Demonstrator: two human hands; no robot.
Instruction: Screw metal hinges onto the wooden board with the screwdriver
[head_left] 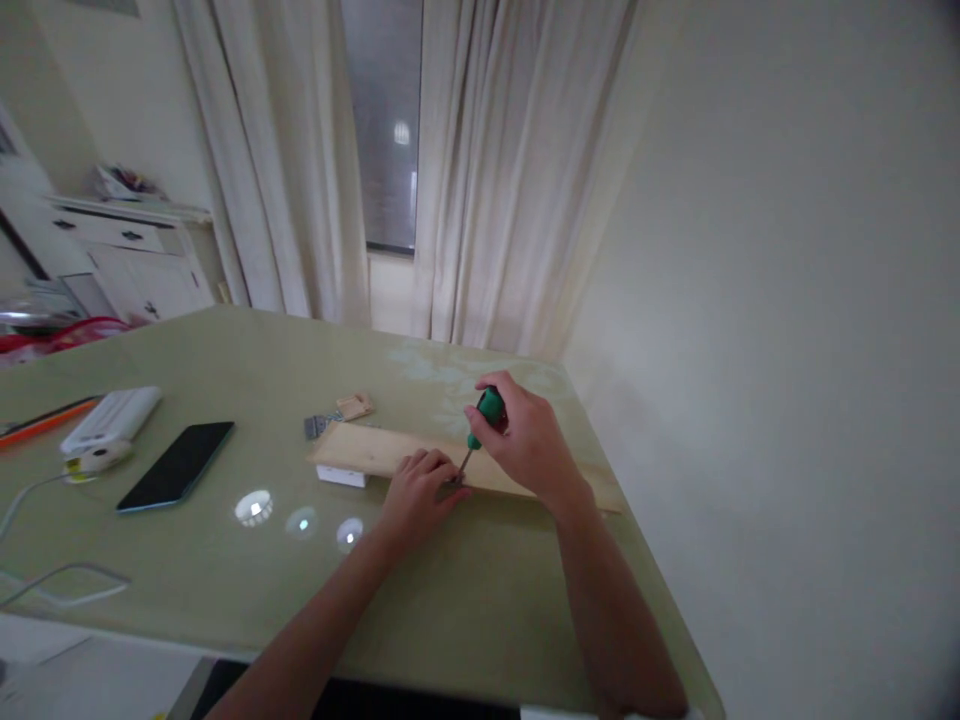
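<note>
**Screwdriver set to plank, both hands engaged**

Right hand (529,440): closed around the green handle of the screwdriver (489,408). The shaft slants down toward my left hand (420,490), and the tip meets the wooden plank (360,450) at its near edge.

Left hand: lying on the plank just beside the tip, fingers bent and pressing down. A small grey metal piece (450,488) shows at the fingertips. I cannot tell whether the fingers pinch it or only rest against it.

Plank: flat on the tabletop (465,600) under both hands. The end beyond my left hand sits over a small white block (341,476).

Assessment: the step in hand looks like driving work at this one spot, with the tip seated and the plank braced. As I judge it, the next move calls for pressure straight along the shaft. The tip must stay in place through the turn, and the left fingertips need to be clear of a slip.

Surroundings: a dark phone (176,465) and a white power bank (112,418) lie well apart, out past my left hand.
</note>
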